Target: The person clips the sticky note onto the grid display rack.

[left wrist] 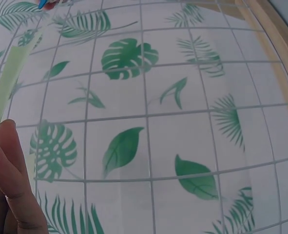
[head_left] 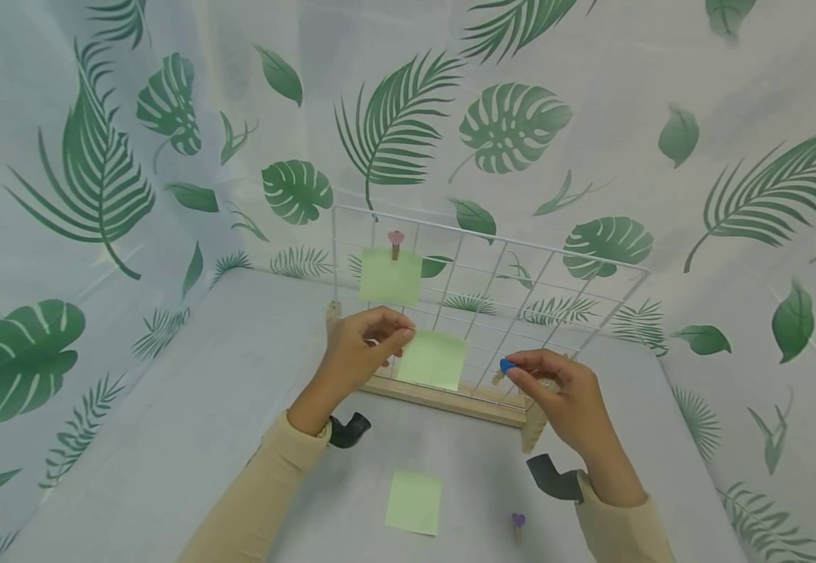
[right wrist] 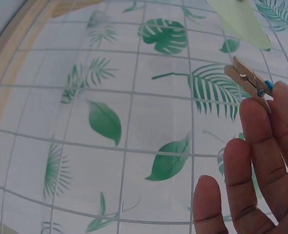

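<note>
My left hand [head_left: 365, 342] pinches the upper left corner of a pale green paper note [head_left: 433, 360], held against or just in front of a white wire grid [head_left: 506, 239]. In the left wrist view the note [left wrist: 6, 78] appears nearly edge-on. To the right of it, my right hand [head_left: 561, 391] pinches a small wooden clothespin [right wrist: 250, 80] with a blue heart [head_left: 507, 365] on it. The clothespin's jaw end points toward the note, apart from it. Higher on the grid, another green note [head_left: 390, 277] hangs from a clothespin with a pink heart [head_left: 396, 238].
The grid stands in a wooden base [head_left: 443, 399] on a white table. A third green note [head_left: 413, 503] lies near the front, with a purple-heart clothespin [head_left: 518, 522] to its right. Leaf-printed sheeting [head_left: 393, 47] surrounds the table. Dark wrist mounts [head_left: 350, 431] sit at both cuffs.
</note>
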`<state>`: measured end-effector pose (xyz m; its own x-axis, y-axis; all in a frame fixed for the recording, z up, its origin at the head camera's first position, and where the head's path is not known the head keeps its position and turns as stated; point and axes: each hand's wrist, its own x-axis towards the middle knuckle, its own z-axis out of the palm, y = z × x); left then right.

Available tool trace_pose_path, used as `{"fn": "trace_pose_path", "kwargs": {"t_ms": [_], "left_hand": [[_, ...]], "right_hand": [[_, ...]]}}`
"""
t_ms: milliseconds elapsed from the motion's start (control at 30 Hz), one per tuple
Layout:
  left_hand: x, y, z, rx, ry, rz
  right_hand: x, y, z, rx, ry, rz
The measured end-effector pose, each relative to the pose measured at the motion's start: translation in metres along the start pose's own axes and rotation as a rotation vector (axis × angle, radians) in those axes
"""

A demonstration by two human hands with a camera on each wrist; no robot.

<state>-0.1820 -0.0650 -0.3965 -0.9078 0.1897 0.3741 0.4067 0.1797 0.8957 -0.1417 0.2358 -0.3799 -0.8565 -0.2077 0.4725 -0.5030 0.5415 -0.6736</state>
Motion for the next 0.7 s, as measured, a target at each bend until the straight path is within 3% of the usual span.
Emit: {"fn": "trace_pose_path", "kwargs": {"t_ms": [300,700], "left_hand": [[0.0011,0.0028,0.0009,-0.001,0.000,0.008],[0.0047,0.0048,0.0021,0.049,0.013,0.018]], "right_hand": [[0.0022,-0.0022,-0.0011,-0.041,0.007,0.009],[0.0073,-0.0041,0.0003,0.025,0.019,-0.042]]}}
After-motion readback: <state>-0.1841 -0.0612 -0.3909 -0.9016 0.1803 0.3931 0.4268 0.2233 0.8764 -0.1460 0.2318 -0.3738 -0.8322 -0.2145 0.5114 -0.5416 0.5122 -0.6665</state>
